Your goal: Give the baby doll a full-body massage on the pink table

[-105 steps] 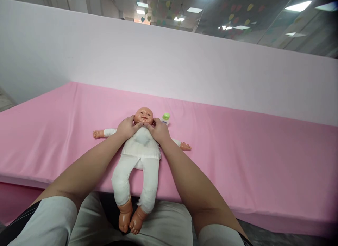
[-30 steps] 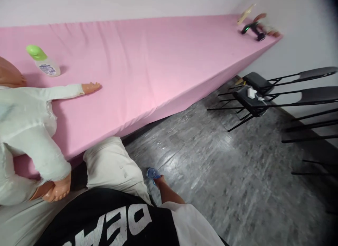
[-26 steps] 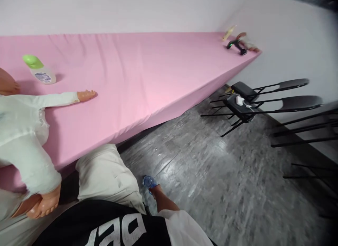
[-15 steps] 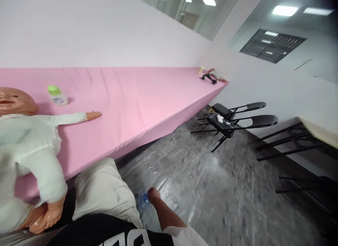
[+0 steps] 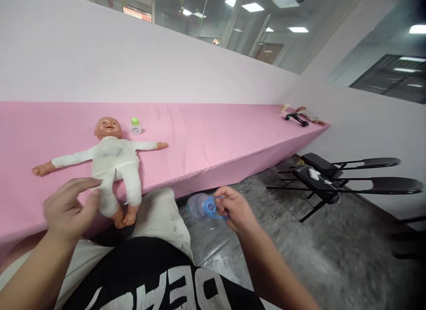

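Note:
My right hand (image 5: 234,208) is closed round the blue handle of a clear plastic water bottle (image 5: 199,206), held above the floor beside my knee. My left hand (image 5: 71,205) hovers in front of the doll's legs with thumb and index finger apart and nothing between them. The baby doll (image 5: 115,161), in a white suit, lies on its back with both arms spread. Next to its head stands a small bottle with a green cap (image 5: 136,127).
The doll lies on a long table with a pink cloth (image 5: 213,132) against a white wall. At its far end are a black device (image 5: 297,119) and another doll (image 5: 311,115). Black folding chairs (image 5: 314,176) stand on the grey floor (image 5: 282,248) to the right.
My view has swung left, so the whole doll now shows. My left hand has come into view. My right hand has lifted the water bottle from low by the floor.

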### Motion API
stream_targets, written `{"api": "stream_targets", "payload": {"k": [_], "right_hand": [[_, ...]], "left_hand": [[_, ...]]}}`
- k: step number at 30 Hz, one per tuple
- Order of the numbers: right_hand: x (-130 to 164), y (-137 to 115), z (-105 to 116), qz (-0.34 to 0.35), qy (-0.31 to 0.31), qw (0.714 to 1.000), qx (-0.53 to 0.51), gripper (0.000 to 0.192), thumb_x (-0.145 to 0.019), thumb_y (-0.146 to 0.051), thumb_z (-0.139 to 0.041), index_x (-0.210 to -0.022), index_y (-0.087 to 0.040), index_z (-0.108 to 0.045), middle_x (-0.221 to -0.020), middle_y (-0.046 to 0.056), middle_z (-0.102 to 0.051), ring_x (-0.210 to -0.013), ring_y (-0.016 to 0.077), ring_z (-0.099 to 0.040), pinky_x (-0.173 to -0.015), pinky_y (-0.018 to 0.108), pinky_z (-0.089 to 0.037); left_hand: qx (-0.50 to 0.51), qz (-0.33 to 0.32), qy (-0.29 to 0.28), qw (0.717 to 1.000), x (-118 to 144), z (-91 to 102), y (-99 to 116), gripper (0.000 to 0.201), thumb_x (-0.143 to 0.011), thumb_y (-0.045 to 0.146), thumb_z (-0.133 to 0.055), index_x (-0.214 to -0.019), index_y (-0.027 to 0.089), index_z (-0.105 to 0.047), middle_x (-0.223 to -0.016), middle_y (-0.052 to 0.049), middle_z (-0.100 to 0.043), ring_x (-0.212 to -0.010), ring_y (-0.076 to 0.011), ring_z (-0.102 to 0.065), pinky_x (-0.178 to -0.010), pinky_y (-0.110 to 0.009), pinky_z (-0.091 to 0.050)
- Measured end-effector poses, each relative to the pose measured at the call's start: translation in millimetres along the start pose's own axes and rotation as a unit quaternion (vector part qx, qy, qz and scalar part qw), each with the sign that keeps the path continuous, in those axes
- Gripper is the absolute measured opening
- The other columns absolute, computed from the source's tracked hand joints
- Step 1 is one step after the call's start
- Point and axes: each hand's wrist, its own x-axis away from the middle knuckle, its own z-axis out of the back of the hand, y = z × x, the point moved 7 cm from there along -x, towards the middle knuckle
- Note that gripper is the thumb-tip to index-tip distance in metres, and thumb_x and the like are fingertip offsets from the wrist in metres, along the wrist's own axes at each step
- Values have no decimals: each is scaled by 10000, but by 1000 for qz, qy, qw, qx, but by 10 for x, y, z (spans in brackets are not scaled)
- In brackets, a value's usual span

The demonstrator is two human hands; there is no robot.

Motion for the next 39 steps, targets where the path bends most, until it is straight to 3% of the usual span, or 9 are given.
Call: {"api": "stream_targets", "payload": {"k": [4,8,11,16,21,23,29,33,39], "right_hand": [[151,-1329,-574,164,-67,977,-116,196,-804,-232,-784,-913,-250,-622,-636,-79,-444,-471,69,-294,-434,187,-248],[279,-1910,-1280,247,-130,954,-112,243,-830,-257,-797,-993,-291,-620,-791,-58,-446,-507,68,-295,-460,224,-310],[281,-1901,-1748,246,-191,944,-109,271,-837,-293,-801,-1030,-284,-611,-906,-36,-509,-534,63,-349,-481,238,-336],[320,-1851,-2124,314,-258,911,64,213,-952,-348,-727,-1121,-255,-636,-909,-5,-607,-676,123,-553,-595,269,-455],[587,-1948,-2307,472,-267,745,389,127,-999,-348,-689,-968,-231,-727,-879,34,-721,-896,214,-651,-887,395,-485],[671,-1928,-2365,485,-265,704,446,191,-1019,-382,-663,-929,-227,-729,-857,42,-723,-894,225,-645,-874,395,-469],[753,-1708,-2550,403,-301,703,502,257,-981,-448,-706,-895,-216,-638,-740,-4,-653,-632,157,-555,-589,288,-363],[816,-1702,-2630,409,-347,706,462,120,-986,-324,-681,-1013,-209,-660,-831,12,-671,-719,167,-585,-639,285,-417],[1133,-1849,-2573,485,-440,615,439,206,-1026,-242,-601,-1220,-201,-654,-1027,98,-682,-926,224,-618,-809,339,-524]], "left_hand": [[122,-91,-171,974,198,-416,656,407,-870,275,-759,-1266,221,-681,-1218,-86,-751,-1106,-263,-732,-1014,-409,-582],[196,-67,-281,937,437,-809,971,1238,-676,539,-954,-1674,268,-275,-1614,-201,-476,-1465,-406,-507,-1204,-586,-442],[232,-6,-246,941,536,-875,879,1614,-515,617,-1010,-1719,271,8,-1671,-262,-357,-1514,-457,-431,-1205,-648,-404],[240,53,-162,956,709,-566,659,1442,-624,572,-976,-1709,263,-78,-1571,-240,-495,-1425,-418,-552,-1176,-617,-457],[131,55,-130,981,845,-69,707,1259,-665,539,-935,-1673,315,-215,-1536,-176,-542,-1354,-410,-609,-1136,-611,-510],[70,33,-120,990,861,101,776,1216,-690,547,-912,-1668,328,-224,-1517,-162,-558,-1326,-398,-626,-1111,-580,-541],[-62,5,-84,995,923,391,827,1104,-764,509,-859,-1658,299,-244,-1486,-177,-568,-1332,-398,-612,-1087,-589,-558],[-64,-15,-76,995,955,482,791,1099,-764,493,-860,-1658,294,-253,-1491,-171,-577,-1341,-390,-610,-1097,-565,-557],[16,-67,-151,986,849,628,789,1215,-672,611,-902,-1667,323,-265,-1512,-148,-596,-1335,-397,-628,-1119,-534,-547]]}}
